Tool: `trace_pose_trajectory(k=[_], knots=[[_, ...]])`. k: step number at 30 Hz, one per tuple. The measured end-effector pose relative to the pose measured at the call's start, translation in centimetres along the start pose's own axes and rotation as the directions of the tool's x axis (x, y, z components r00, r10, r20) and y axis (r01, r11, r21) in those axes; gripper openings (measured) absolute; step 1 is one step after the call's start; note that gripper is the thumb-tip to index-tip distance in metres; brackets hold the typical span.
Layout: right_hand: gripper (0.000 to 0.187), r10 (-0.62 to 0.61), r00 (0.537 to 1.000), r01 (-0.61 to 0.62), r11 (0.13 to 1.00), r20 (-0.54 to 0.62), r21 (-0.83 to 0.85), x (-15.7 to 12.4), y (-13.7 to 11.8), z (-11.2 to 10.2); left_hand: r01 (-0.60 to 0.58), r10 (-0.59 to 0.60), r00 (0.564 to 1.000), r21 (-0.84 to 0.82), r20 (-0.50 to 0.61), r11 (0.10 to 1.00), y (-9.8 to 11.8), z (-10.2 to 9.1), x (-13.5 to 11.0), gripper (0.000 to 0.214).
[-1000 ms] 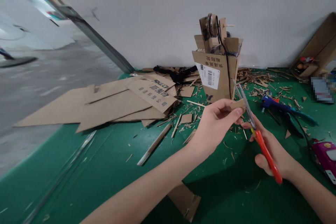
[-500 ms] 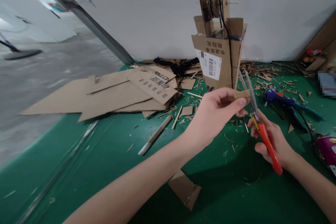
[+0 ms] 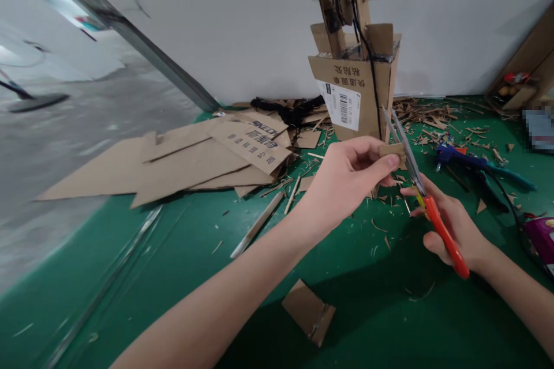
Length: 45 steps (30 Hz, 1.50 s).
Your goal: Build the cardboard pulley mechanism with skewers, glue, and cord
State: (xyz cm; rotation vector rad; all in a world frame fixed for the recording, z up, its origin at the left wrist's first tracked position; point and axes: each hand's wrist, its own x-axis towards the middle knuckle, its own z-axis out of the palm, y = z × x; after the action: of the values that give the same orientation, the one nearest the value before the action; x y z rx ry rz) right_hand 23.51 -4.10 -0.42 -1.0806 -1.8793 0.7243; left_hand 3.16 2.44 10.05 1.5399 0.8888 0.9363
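My left hand (image 3: 346, 181) pinches a small cardboard piece (image 3: 392, 149) between thumb and fingertips, held above the green mat. My right hand (image 3: 452, 230) is closed on orange-handled scissors (image 3: 426, 202), whose blades straddle the right end of that piece. Just behind stands a tall cardboard box model (image 3: 357, 78) with a barcode label, a wheel on top and a black cord running down it.
Flat cardboard sheets (image 3: 182, 158) lie at the left on the green mat (image 3: 173, 277). A folded cardboard scrap (image 3: 308, 311) sits near me. A blue glue gun (image 3: 467, 161) and a purple object (image 3: 541, 239) lie right, amid several cardboard slivers. A white wall is behind.
The view has shifted slightly, so the box model sits higher and more to the left. Both hands keep the piece and scissors together, the blades still around the piece.
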Motion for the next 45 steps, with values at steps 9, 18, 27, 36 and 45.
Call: trace_pose_trajectory(k=[9,18,27,36,45], knots=[[0.103,0.039,0.998,-0.035,0.996,0.046,-0.077,0.0,-0.1,-0.1,-0.035,0.03,0.998,0.088,0.054,0.996,0.5,-0.3,-0.2,0.017],[0.104,0.043,0.999,-0.043,0.992,0.001,-0.118,-0.1,0.4,0.2,-0.016,0.016,0.999,0.003,0.034,1.0,0.1,0.4,-0.3,0.018],[0.093,0.074,0.996,-0.082,0.975,-0.047,-0.205,-0.3,0.5,0.6,0.009,-0.01,1.0,-0.102,-0.012,0.995,-0.6,0.8,-0.3,0.02],[0.083,0.052,0.98,-0.082,0.985,-0.19,-0.154,-0.5,0.7,0.9,0.027,-0.043,0.997,-0.23,-0.064,0.973,-0.9,0.6,0.0,0.017],[0.096,0.044,0.997,-0.043,0.999,-0.056,0.025,0.1,-0.4,0.2,0.041,-0.048,0.999,-0.24,-0.022,0.97,-1.4,0.5,0.0,0.023]])
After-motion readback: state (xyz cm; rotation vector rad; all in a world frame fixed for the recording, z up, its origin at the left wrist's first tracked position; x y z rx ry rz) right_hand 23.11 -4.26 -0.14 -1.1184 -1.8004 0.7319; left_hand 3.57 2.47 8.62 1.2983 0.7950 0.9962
